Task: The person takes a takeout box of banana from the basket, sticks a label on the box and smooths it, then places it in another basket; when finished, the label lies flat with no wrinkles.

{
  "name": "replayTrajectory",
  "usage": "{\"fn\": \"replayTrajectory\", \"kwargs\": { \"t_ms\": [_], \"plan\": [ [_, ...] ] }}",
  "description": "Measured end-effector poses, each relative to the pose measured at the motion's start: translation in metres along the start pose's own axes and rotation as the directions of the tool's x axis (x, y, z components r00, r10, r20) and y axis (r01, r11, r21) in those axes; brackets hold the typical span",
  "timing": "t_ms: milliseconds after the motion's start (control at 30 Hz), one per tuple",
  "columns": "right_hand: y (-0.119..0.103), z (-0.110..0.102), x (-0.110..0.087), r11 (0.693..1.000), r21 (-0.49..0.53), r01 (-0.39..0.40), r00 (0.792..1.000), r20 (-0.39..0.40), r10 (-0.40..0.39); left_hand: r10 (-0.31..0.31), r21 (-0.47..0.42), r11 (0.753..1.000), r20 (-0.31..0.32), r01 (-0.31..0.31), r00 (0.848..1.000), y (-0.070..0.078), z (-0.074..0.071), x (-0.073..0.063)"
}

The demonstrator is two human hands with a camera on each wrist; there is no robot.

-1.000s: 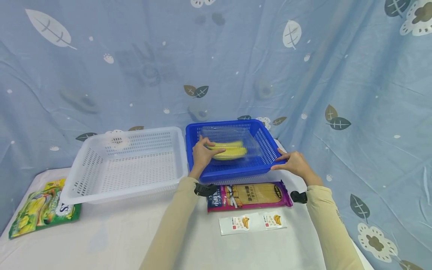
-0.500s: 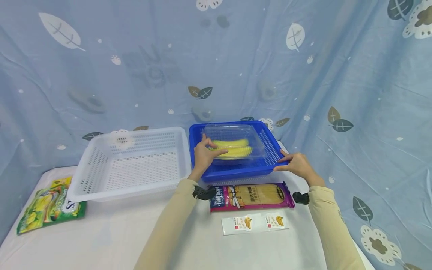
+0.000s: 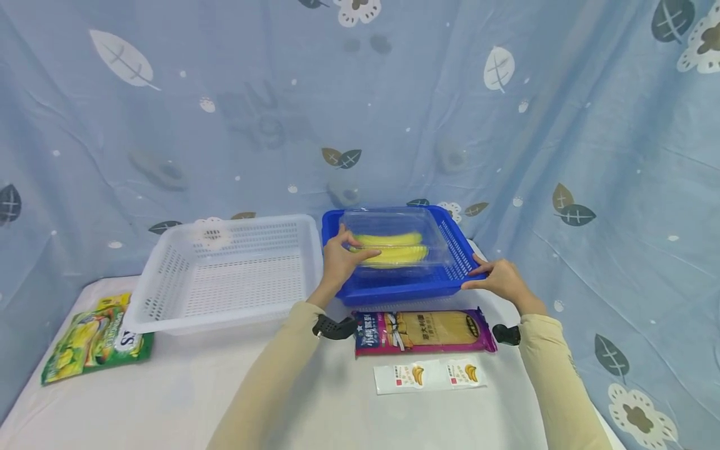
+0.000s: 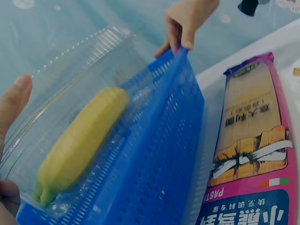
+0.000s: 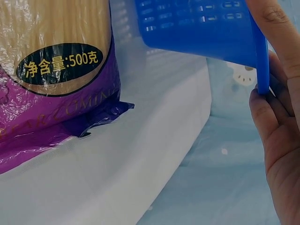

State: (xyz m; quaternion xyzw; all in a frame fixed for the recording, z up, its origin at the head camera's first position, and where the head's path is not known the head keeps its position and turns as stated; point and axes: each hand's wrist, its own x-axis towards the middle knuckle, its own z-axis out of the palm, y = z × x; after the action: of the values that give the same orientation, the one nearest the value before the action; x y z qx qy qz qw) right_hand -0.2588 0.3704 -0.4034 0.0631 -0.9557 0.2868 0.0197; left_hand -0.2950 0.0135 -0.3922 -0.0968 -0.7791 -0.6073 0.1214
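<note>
My left hand (image 3: pixel 340 257) grips the left end of a clear plastic box (image 3: pixel 388 219) that holds yellow bananas (image 3: pixel 394 255). The box lies within the rim of a blue basket (image 3: pixel 402 292); whether it touches the bottom I cannot tell. In the left wrist view, my thumb (image 4: pixel 15 101) is on one side of the box's end, and one banana (image 4: pixel 82 143) shows through the plastic. At the basket's right corner my right hand (image 3: pixel 500 281) pinches the rim. The right wrist view shows that rim (image 5: pixel 262 61) between thumb and fingers.
A white basket (image 3: pixel 236 315) stands left of the blue one. A green snack bag (image 3: pixel 101 340) lies at the far left. In front are a pasta packet (image 3: pixel 427 331) and a white strip with banana labels (image 3: pixel 430 376). A blue curtain (image 3: pixel 270 125) hangs behind.
The head view has shifted, so the scene sits farther right. The box appears slightly higher against the basket, its bananas clearer to see. Both hands keep their holds.
</note>
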Motion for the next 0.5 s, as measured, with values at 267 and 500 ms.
{"fn": "replayTrajectory", "kwargs": {
  "t_ms": [267,500],
  "plan": [
    [0.000,0.000,-0.002,1.000,0.015,-0.020,1.000,0.022,0.020,-0.030,-0.031,0.999,-0.017,0.030,0.999,0.012,-0.018,-0.009],
    [-0.001,0.000,-0.001,1.000,-0.005,-0.014,1.000,0.012,0.014,-0.071,-0.068,0.995,-0.014,0.070,0.997,0.023,-0.038,-0.018]
  ]
}}
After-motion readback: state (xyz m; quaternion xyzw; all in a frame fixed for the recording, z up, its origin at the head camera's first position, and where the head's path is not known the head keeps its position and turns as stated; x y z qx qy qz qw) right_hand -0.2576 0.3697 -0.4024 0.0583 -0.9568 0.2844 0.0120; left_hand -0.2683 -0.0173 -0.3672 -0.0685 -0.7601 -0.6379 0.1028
